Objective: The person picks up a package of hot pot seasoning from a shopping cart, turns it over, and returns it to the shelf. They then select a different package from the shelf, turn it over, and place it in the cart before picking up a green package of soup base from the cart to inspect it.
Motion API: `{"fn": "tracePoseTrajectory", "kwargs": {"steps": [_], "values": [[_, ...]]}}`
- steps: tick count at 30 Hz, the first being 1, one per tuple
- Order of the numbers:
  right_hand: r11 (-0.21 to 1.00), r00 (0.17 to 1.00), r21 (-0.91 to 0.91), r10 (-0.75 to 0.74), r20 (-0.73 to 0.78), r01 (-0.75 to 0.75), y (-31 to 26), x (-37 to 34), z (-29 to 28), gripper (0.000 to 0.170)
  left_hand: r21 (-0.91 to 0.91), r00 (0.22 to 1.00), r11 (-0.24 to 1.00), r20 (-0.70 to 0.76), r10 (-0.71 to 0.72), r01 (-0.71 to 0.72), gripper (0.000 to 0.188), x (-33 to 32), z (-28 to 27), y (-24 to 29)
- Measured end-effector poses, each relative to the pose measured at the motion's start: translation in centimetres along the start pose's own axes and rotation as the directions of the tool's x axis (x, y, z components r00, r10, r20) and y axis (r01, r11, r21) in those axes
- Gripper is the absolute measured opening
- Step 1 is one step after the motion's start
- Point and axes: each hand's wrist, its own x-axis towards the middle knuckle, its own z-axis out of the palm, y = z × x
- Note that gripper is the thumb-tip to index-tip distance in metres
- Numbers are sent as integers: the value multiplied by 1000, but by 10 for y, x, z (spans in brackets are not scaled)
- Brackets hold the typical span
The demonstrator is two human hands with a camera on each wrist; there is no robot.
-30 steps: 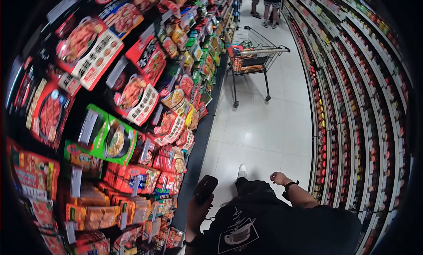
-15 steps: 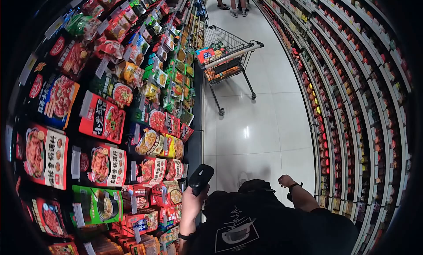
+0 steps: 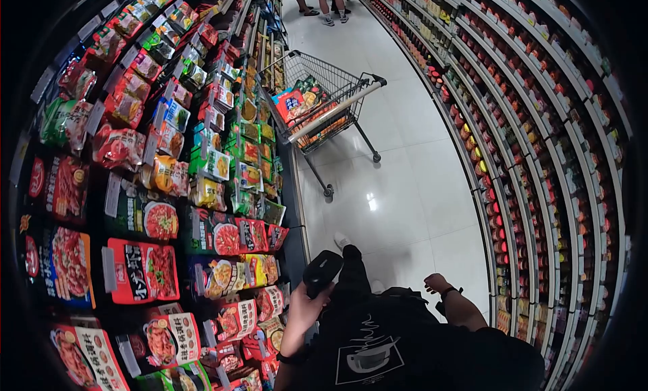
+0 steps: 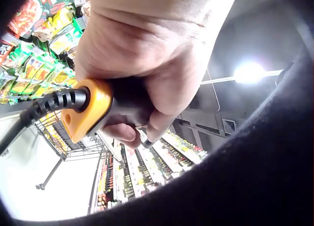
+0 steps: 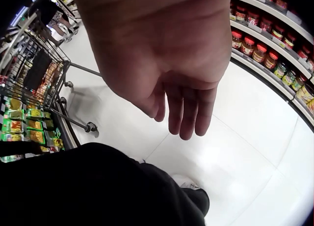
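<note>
- Because the packet shelf [image 3: 294, 215] stands just left of the left hand [image 3: 305, 315], a careless swing could dislodge packets [image 3: 143, 272].
- The cart [image 3: 337, 112], far ahead, could catch a stride.
- The right hand [image 3: 437, 283] hangs empty, fingers relaxed.
- The left fingers [image 4: 120, 131] clamp the black device [image 3: 322, 273], near left; a loosened grip could drop it.
- Its cable [image 4: 45, 108] could snag.
</note>
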Motion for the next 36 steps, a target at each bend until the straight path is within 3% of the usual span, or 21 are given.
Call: {"fn": "tracePoseTrajectory", "kwargs": {"steps": [3,6,7,10,11,14,16,19,24,29,32,36], "values": [[988,997,-137,-70,26,73,-30,48,-7,12,12,999,1000,-29,-19,20,26,46,-11,33],[1000,999,18,-2,-46,2,-106,63,-31,18,-51,998,997,-37,-56,54,27,109,-30,48],[1000,999,-7,-7,-40,6,-128,73,-44,31,-7,998,999,-47,-48,48,27,129,-38,59],[993,985,-42,-111,-134,106,-201,89,-91,29,-32,994,999,-105,-5,2,27,182,-53,97],[985,966,-48,-174,-193,167,-228,99,-108,28,-17,995,999,-89,-48,47,28,202,-60,99],[929,845,37,-317,-431,367,-304,119,-164,25,-48,997,998,-63,-47,44,28,253,-74,115],[854,792,211,-310,-526,475,-373,101,-191,23,-74,998,996,-43,-54,51,28,274,-80,126],[727,691,249,-403,-600,640,-470,67,-225,21,-96,998,994,-13,-62,60,29,306,-84,138],[562,510,157,-551,-660,812,-607,26,-267,22,-128,987,984,-80,-137,126,28,353,-86,146],[416,418,157,-668,-615,896,-742,26,-310,22,-200,968,970,-182,-173,136,24,399,-80,165],[419,474,227,-721,-505,879,-823,56,-331,22,-240,925,943,-246,-290,231,20,425,-72,186],[609,639,192,-731,-241,770,-926,142,-346,21,-315,847,916,-390,-362,247,21,458,-46,238]]}}
